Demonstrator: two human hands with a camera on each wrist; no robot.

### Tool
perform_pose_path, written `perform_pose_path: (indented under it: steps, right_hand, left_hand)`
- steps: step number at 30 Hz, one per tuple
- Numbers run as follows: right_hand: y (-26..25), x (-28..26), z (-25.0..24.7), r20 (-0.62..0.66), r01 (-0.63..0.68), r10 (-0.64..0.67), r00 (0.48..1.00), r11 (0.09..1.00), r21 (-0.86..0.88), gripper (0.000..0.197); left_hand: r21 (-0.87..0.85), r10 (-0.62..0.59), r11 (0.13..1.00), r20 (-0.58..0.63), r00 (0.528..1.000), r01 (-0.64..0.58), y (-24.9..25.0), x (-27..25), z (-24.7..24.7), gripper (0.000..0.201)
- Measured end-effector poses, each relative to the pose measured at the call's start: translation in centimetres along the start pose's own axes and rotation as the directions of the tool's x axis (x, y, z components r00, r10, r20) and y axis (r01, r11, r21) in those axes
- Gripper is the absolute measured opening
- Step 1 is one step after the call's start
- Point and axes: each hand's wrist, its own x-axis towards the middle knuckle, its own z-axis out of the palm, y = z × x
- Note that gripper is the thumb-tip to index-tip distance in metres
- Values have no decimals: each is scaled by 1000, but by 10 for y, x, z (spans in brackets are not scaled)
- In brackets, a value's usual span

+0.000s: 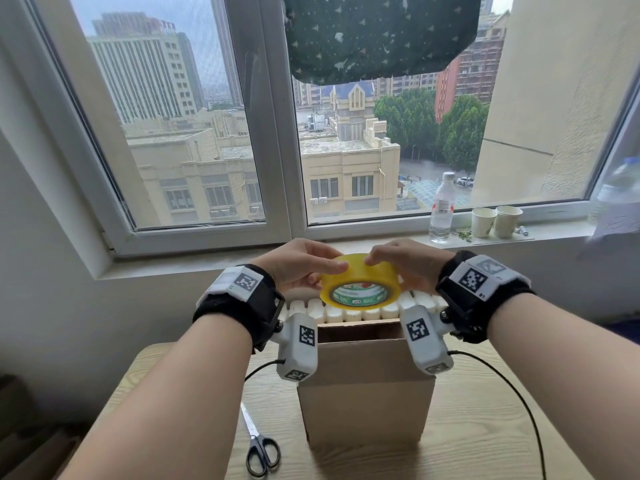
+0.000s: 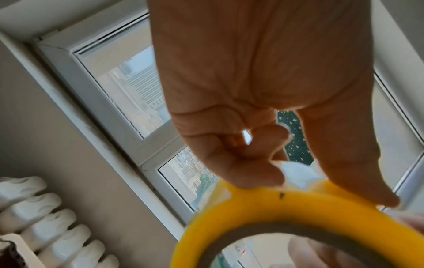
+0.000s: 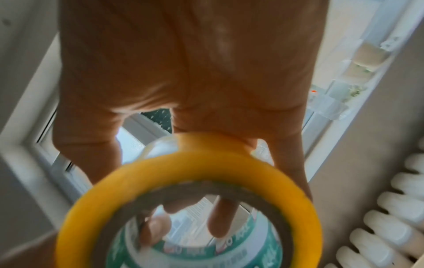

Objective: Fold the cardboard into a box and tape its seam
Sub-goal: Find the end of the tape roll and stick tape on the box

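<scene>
A yellow tape roll with a green-printed core is held up in the air above the cardboard box, which stands upright on the wooden table. My left hand holds the roll from the left, thumb and fingers on its outer band. My right hand grips it from the right, thumb on top. In the left wrist view my left fingers pinch the roll's rim. In the right wrist view the roll fills the lower frame, with fingertips showing through its core.
Scissors lie on the table left of the box. A white radiator stands behind the box under the window sill. A water bottle and two paper cups stand on the sill at the right.
</scene>
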Motion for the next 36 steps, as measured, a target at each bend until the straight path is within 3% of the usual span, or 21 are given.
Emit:
perform_pose_path:
  steps: [5, 9, 12, 15, 21, 24, 27, 29, 32, 36]
  right_hand:
    - [-6, 3, 8, -29, 16, -23, 999, 978, -207, 35]
    - [-3, 3, 7, -32, 11, -16, 999, 986, -167, 28]
    - [1, 2, 5, -10, 20, -21, 1000, 997, -71, 17]
    - [5, 3, 1, 19, 57, -57, 998, 998, 28, 13]
    - [7, 2, -5, 94, 89, -114, 989, 969, 231, 47]
    - [6, -1, -3, 127, 95, -133, 983, 960, 265, 54]
    - [6, -1, 0, 86, 87, -113, 990, 963, 253, 33]
    - [6, 1, 3, 22, 81, -87, 996, 977, 195, 17]
    - [7, 4, 8, -63, 71, -63, 996, 987, 146, 11]
    - [6, 7, 11, -81, 69, -59, 995, 990, 127, 24]
  left_hand:
    - [163, 5, 987, -31, 1000, 0, 2, 4, 2, 36]
    - [165, 1, 986, -40, 999, 6, -1, 3, 3, 38]
    - [100, -5, 995, -43, 999, 9, -3, 1, 1, 40]
    - [-44, -1, 999, -43, 999, -1, -10, 0, -2, 29]
    - [-335, 38, 941, -7, 999, -38, -22, -1, -10, 28]
    - [-382, 37, 923, -11, 999, -39, -20, -4, -7, 13]
    - [-196, -19, 981, -78, 997, 3, -13, -6, -2, 25]
    - [79, -7, 997, -162, 987, 20, -1, -5, -1, 40]
    - [426, 63, 904, -227, 972, 41, 19, 3, 11, 48]
    - [623, 72, 771, -290, 954, 132, 25, 12, 30, 57]
